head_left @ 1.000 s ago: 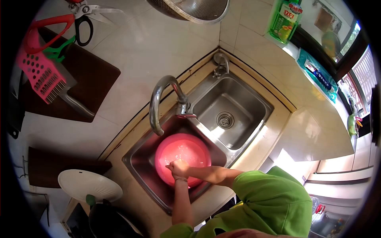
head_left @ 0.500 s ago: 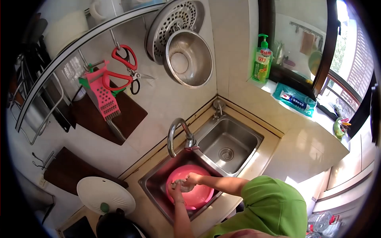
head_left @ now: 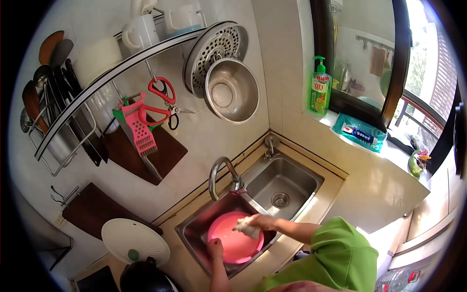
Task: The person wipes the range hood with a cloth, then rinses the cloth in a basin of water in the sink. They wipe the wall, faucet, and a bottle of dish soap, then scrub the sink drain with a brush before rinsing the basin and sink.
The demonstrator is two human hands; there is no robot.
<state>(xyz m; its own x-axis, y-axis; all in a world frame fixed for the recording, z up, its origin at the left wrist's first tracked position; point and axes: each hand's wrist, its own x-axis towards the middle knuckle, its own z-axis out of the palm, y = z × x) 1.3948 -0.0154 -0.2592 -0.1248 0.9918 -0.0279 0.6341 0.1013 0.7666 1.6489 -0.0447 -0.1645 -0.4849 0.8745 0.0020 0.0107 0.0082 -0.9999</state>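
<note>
A pink basin stands in the left bowl of the steel sink. Over the basin's right side, my right hand holds a pale, whitish item that I cannot make out clearly. My left hand is at the basin's left rim, its fingers curled; what they hold, if anything, is too small to tell. The curved faucet rises behind the basin.
The right sink bowl holds no basin. A white lid and a black pan sit at the left. Scissors, a pink grater and a steel colander hang above. A green soap bottle stands on the sill.
My hands have moved apart. The right one has gone right with the whitish item, and the left has let go of it and moved down to the rim. The camera view has tilted slightly upward.
</note>
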